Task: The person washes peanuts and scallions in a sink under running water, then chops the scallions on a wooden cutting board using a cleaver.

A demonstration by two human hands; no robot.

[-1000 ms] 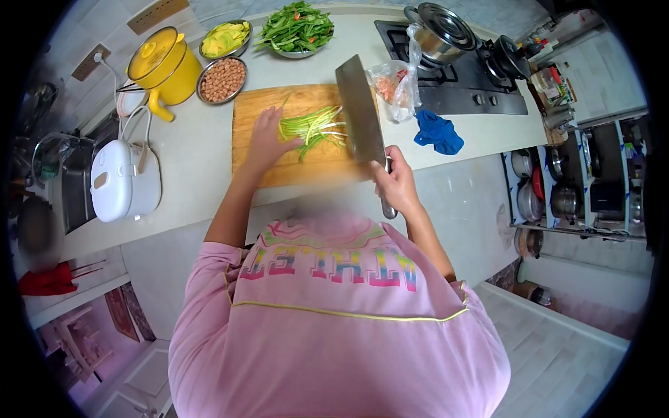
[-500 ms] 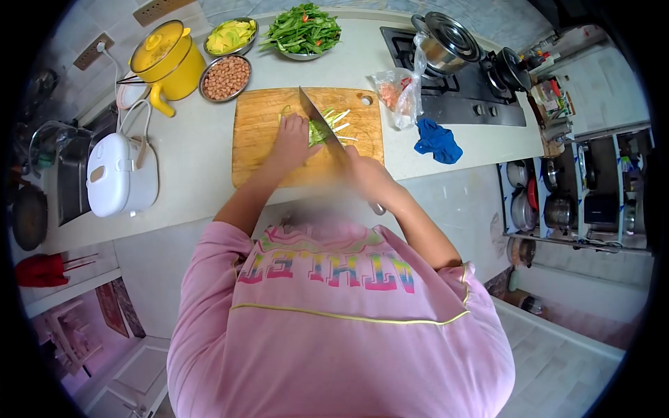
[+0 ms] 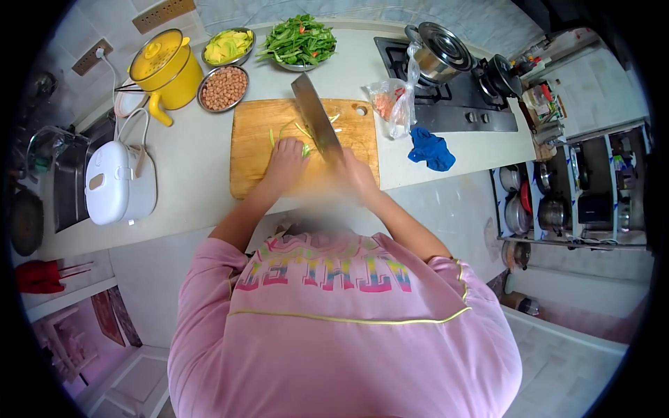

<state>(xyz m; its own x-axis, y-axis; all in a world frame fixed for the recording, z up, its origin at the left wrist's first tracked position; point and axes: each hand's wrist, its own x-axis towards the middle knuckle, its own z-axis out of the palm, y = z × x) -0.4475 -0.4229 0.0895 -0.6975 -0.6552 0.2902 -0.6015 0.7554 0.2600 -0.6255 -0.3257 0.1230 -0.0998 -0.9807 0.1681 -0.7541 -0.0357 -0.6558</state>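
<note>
A broad kitchen knife (image 3: pixel 316 118) is gripped in my right hand (image 3: pixel 357 174), its blade slanting up and left above the wooden cutting board (image 3: pixel 254 125). My left hand (image 3: pixel 286 164) rests on the board left of the blade, fingers curled and pressed together over cut green vegetable pieces (image 3: pixel 306 150). What lies under those fingers is mostly hidden. Thin pale-green vegetable strips (image 3: pixel 301 129) are scattered by the blade, and part of them may be covered by it. A blur near my wrists hides the knife's handle end.
Behind the board stand a bowl of pinkish-brown beans or nuts (image 3: pixel 223 88), a bowl of yellow-green slices (image 3: pixel 228 46) and a heap of leafy greens (image 3: pixel 297 40). A yellow pot (image 3: pixel 167 73) and white appliance (image 3: pixel 120 182) are left; a plastic bag (image 3: pixel 401 104), blue cloth (image 3: pixel 431 149) and stove (image 3: pixel 460 111) right.
My left hand has drawn nearer my body on the board, fingers lower. The knife blade shows a broader face and sits slightly left. The strip pile beside it is less visible.
</note>
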